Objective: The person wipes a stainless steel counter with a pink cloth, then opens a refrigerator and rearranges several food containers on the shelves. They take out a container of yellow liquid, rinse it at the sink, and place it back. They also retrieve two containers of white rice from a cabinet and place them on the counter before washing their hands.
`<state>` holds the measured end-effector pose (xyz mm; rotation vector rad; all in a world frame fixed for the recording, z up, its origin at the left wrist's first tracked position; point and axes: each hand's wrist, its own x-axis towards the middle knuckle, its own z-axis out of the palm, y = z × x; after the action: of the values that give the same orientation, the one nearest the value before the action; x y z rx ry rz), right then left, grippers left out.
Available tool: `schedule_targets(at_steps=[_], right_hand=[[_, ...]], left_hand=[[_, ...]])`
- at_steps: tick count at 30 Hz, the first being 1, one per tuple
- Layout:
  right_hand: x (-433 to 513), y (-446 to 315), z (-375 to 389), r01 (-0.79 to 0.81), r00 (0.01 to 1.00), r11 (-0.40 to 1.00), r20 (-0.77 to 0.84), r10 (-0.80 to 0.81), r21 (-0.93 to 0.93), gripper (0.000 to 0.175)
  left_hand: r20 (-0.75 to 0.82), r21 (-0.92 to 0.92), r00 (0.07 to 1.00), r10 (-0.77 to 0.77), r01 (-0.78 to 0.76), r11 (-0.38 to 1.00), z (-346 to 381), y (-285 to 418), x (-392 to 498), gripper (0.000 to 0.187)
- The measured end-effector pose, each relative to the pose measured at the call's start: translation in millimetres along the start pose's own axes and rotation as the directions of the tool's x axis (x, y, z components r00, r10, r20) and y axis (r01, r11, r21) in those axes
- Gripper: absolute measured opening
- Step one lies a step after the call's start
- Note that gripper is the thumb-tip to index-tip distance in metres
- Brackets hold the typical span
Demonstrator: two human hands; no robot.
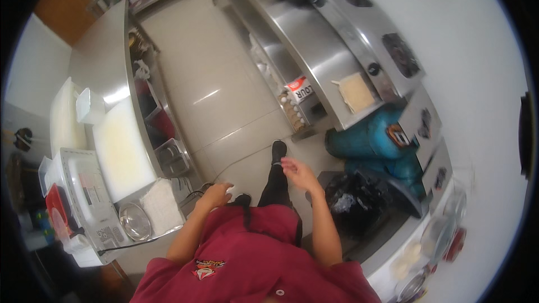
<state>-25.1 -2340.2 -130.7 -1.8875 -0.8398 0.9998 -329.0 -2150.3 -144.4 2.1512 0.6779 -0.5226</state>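
My left hand (pixel 215 195) hangs over the floor near the steel table's corner, its fingers partly curled; a small pale bit shows at the fingertips, and whether it is held I cannot tell. My right hand (pixel 298 173) is in the air before my right leg, fingers apart and holding nothing. Left of me, a white cutting board (pixel 122 147) lies on the steel table (pixel 99 63), close to a steel bowl (pixel 134 221) and a white cloth or bag (pixel 162 206). On the right, a beige folded cloth (pixel 357 91) rests on the steel counter (pixel 311 38).
Teal gas cylinders (pixel 358 143) and a bin with a black liner (pixel 356 202) stand on my right. A flour bag (pixel 300 89) and egg trays (pixel 291 111) sit on the lower shelf. A cable (pixel 242 160) crosses the tiled floor. A microwave (pixel 86 181) stands left.
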Motion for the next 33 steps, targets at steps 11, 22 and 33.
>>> schedule_targets(at_steps=[11, 22, 33], right_hand=[[387, 258, -53, -0.340, 0.668, 0.824, -0.500, 0.550, 0.452, 0.069], [448, 210, -76, -0.425, 0.540, 0.588, -0.328, 0.775, 0.689, 0.070], [438, 172, -56, -0.181, 0.829, 0.708, -0.282, 0.484, 0.682, 0.063]], left_hand=[[-0.115, -0.439, 0.853, -0.509, 0.416, 0.796, -16, 66, 51, 0.038], [-0.105, -0.636, 0.855, -0.508, 0.335, 0.696, -11, 63, 157, 0.035], [0.050, -0.773, 0.944, -0.327, 0.244, 0.585, 88, -42, 332, 0.037]])
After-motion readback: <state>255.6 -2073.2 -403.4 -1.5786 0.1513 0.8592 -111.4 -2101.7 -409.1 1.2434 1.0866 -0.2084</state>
